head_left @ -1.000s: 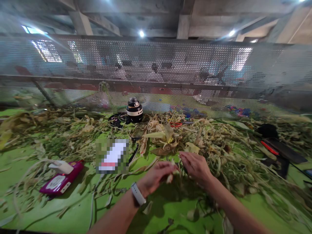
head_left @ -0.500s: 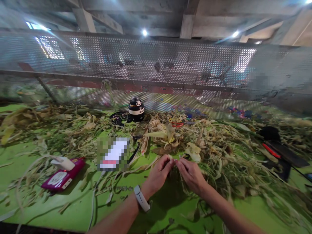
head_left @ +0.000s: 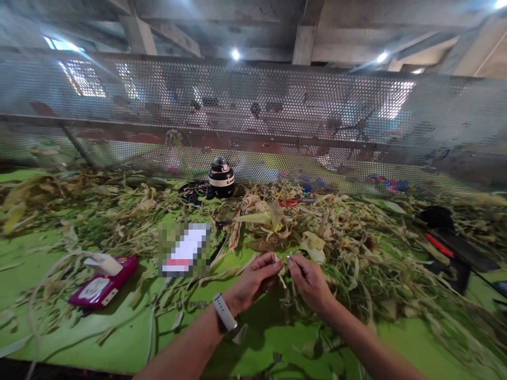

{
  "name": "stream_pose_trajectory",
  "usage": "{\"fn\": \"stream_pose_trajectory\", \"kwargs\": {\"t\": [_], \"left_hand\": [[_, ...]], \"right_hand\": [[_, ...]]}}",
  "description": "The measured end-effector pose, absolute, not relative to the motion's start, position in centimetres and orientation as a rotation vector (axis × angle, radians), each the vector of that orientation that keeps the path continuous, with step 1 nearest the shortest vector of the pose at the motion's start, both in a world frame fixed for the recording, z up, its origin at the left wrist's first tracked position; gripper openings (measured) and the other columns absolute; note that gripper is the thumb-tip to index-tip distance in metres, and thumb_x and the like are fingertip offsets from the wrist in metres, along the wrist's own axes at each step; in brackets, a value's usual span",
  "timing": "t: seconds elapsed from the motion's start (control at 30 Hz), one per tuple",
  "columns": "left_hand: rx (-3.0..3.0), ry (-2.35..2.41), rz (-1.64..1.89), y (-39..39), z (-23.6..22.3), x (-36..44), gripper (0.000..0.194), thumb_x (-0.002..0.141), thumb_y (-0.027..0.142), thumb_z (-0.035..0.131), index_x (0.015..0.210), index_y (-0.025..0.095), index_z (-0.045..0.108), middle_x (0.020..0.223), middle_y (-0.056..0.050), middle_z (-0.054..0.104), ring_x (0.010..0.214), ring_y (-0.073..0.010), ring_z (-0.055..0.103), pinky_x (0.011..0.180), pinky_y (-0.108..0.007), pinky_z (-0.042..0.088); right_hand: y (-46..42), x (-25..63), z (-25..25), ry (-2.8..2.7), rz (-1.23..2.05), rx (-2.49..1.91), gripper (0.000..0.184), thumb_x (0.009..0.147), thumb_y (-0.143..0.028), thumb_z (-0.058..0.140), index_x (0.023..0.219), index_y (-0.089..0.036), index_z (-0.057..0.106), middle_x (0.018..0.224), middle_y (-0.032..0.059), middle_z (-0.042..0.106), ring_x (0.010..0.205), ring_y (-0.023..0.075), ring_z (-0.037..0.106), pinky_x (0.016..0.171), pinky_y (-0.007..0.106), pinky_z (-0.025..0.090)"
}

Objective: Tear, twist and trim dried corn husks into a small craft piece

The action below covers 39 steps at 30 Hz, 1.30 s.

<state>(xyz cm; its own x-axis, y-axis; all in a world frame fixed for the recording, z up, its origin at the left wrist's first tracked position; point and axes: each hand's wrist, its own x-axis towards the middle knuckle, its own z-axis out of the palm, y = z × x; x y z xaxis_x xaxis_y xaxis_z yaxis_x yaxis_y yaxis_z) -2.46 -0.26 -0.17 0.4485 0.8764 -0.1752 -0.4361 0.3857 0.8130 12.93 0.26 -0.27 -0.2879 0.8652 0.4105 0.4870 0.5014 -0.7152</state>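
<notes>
My left hand, with a white watch band at its wrist, is closed in a pinch on a pale dried plant strip. The strip's lower end hangs between the hands. Close by on the right, my right hand has thumb and forefinger pressed together. Something small and pale shows at those fingertips, too small to name. A narrow gap parts the two sets of fingertips. Just beyond them lies a heap of dried leaves and husks, with a broad pale leaf near my right hand.
Left on the green table lie a blurred-out phone, a magenta power strip with a white plug, and a cable. A black jar-like bottle stands before a perforated metal screen. Red-handled tool behind; dark red-edged object right.
My right hand has gone from loosely spread to a pinch. My fingertips came together half a second ago and are now slightly apart, with the pale strip showing between them.
</notes>
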Motion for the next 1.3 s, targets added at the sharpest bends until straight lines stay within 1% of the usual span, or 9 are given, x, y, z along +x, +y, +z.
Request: {"fn": "stream_pose_trajectory", "kwargs": {"t": [0.13,0.27,0.47,0.63,0.77,0.87,1.07,1.2,1.3], "left_hand": [[0.871,0.714,0.912,-0.2,-0.2,-2.4,0.028,0.068,0.04,0.069,0.074,0.015,0.059,0.055,0.007,0.046,0.038,-0.0021,0.034,0.037,-0.02,0.02],[0.917,0.697,0.895,0.1,-0.6,-2.6,0.024,0.069,0.035,0.068,0.066,0.014,0.057,0.048,0.008,0.04,0.034,-0.001,0.031,0.034,-0.019,0.016],[0.902,0.696,0.874,0.0,-0.5,-2.7,0.016,0.067,0.026,0.066,0.065,0.015,0.055,0.048,0.009,0.043,0.032,-0.001,0.032,0.034,-0.018,0.019],[0.927,0.651,0.803,0.0,-0.3,-2.9,0.018,0.068,0.027,0.064,0.064,0.016,0.051,0.042,0.01,0.039,0.029,-0.0024,0.034,0.032,-0.017,0.019],[1.011,0.62,0.739,0.0,-0.5,-2.9,0.023,0.073,0.036,0.063,0.07,0.016,0.054,0.044,0.008,0.045,0.03,-0.0047,0.041,0.032,-0.018,0.026],[1.066,0.639,0.748,-0.1,-0.4,-2.8,0.023,0.074,0.037,0.063,0.077,0.015,0.057,0.043,0.007,0.048,0.031,-0.0057,0.043,0.035,-0.018,0.031],[0.946,0.649,0.933,0.1,-0.6,-2.6,0.025,0.073,0.038,0.065,0.073,0.016,0.053,0.053,0.001,0.06,0.046,-0.0097,0.055,0.05,-0.021,0.043],[0.898,0.653,0.993,0.2,-0.8,-2.4,0.026,0.072,0.038,0.066,0.072,0.016,0.053,0.053,0.002,0.058,0.047,-0.0083,0.053,0.05,-0.019,0.042],[0.867,0.673,1.008,0.1,-0.7,-2.3,0.033,0.064,0.039,0.073,0.071,0.016,0.05,0.053,0.005,0.056,0.045,-0.0072,0.052,0.049,-0.019,0.042]], "right_hand": [[0.3,12.8,-0.2,-1.981,0.566,-1.062,0.027,0.088,-0.028,0.033,0.062,-0.021,0.037,0.056,-0.0034,0.04,0.051,0.0103,0.039,0.05,0.021,0.033],[0.3,12.9,-0.4,-1.984,0.6,-1.052,0.028,0.088,-0.027,0.034,0.061,-0.02,0.037,0.055,-0.0035,0.04,0.051,0.0101,0.038,0.05,0.021,0.033],[0.3,12.9,-0.8,-1.964,0.628,-1.114,0.027,0.087,-0.027,0.036,0.061,-0.02,0.034,0.055,-0.0048,0.035,0.05,0.0093,0.035,0.048,0.021,0.029],[0.4,13.0,-0.8,-1.934,0.636,-1.134,0.029,0.087,-0.029,0.035,0.06,-0.021,0.032,0.054,-0.0054,0.033,0.049,0.0093,0.033,0.047,0.021,0.028],[0.7,13.1,-0.8,-1.926,0.681,-1.156,0.029,0.089,-0.033,0.035,0.063,-0.02,0.036,0.056,-0.005,0.036,0.051,0.0098,0.036,0.05,0.021,0.032],[1.0,13.5,-0.7,-1.906,0.695,-1.179,0.03,0.09,-0.037,0.035,0.065,-0.02,0.039,0.057,-0.0046,0.038,0.052,0.0102,0.038,0.051,0.021,0.034],[0.7,14.0,-0.1,-1.975,0.492,-1.205,0.036,0.092,-0.038,0.032,0.062,-0.02,0.04,0.058,-0.0024,0.042,0.054,0.0112,0.042,0.053,0.023,0.033],[0.1,13.5,0.3,-2.065,0.642,-1.068,0.034,0.092,-0.035,0.032,0.064,-0.02,0.045,0.06,-0.0008,0.047,0.056,0.0115,0.045,0.054,0.023,0.035],[-0.1,13.2,0.2,-2.0,0.807,-1.042,0.032,0.092,-0.035,0.032,0.067,-0.02,0.047,0.059,-0.0013,0.048,0.054,0.0113,0.044,0.052,0.022,0.035]]}}
